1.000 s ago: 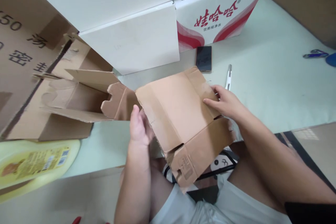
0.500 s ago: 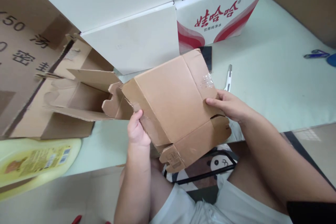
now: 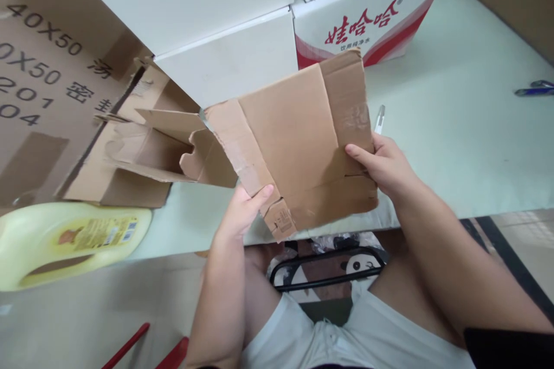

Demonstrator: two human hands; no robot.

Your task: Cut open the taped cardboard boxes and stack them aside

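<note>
A flattened piece of brown cardboard box, with creases, slots and strips of clear tape, is held up over the table's front edge. My left hand grips its lower left side, thumb on the face. On the right edge, my right hand is closed with its thumb on the face and the other fingers behind. Just beyond my right hand lies a white utility knife, partly hidden. An open cardboard box with notched flaps is to the left, partly behind the piece.
White cartons and a red-and-white carton stand at the back. A large printed carton rises at left, and a pale yellow bottle lies near the table's front-left edge. Blue pens lie far right on the table.
The cardboard piece has tipped more upright, its top edge now higher. My left hand has moved right and down along its edge. The dark phone-like object behind it is now covered.
</note>
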